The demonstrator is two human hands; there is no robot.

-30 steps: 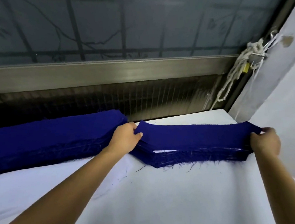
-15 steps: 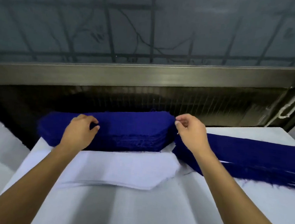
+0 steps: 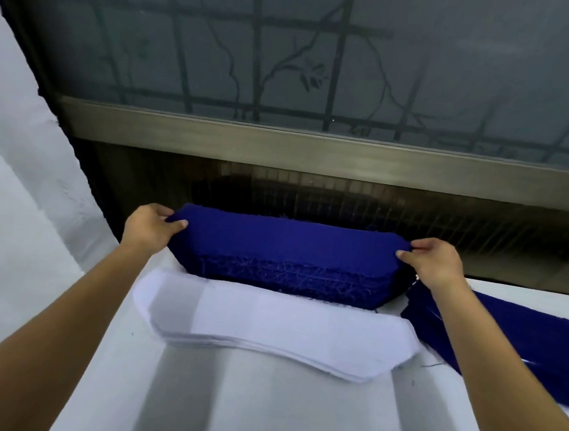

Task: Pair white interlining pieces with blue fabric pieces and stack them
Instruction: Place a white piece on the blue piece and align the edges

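Observation:
A thick stack of blue fabric pieces lies along the far edge of the white table. My left hand pinches the top blue piece at the stack's left end. At the right end, my right hand pinches the same top piece between thumb and fingers. Just in front of the blue stack sits a stack of white interlining pieces of the same shape. A second pile of blue fabric lies to the right, partly behind my right forearm.
A metal window frame and frosted glass with bars rise directly behind the table's far edge. White cloth or wall hangs on the left beyond the table edge.
My view and both hands have shifted left from the right blue pile to the left blue stack. My hands have spread to its two ends and now pinch the top piece.

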